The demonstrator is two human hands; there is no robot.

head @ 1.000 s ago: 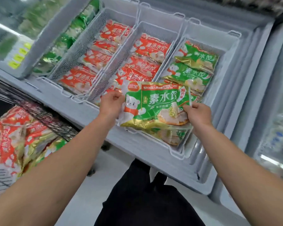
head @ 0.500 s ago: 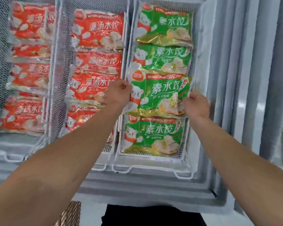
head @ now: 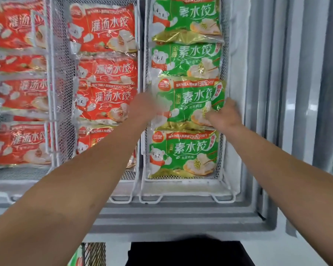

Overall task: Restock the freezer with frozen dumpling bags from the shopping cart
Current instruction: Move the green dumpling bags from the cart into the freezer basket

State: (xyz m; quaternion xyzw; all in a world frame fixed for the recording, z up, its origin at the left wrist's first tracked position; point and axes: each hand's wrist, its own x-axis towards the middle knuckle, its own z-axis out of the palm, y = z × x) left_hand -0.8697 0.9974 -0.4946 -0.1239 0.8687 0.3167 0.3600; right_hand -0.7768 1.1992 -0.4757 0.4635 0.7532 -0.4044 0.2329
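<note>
In the open chest freezer [head: 181, 217], red dumpling bags [head: 104, 27] fill wire baskets left of the green dumpling bag [head: 192, 102] lying in the right-hand basket [head: 224, 179], the blurred left hand [head: 144, 106], grip unreadable, at its left edge and the right hand [head: 226, 114] pinching its right.

The freezer [head: 181, 217] holds white wire baskets: green dumpling bags [head: 185, 154] fill the right basket [head: 222, 181], red bags [head: 106, 27] the left ones.

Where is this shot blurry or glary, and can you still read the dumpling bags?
Head view: the left hand is smeared by motion blur; the right hand is sharper. Glare glints off the held green bag. The red bags stay readable. Freezer walls bend near the edges.
</note>
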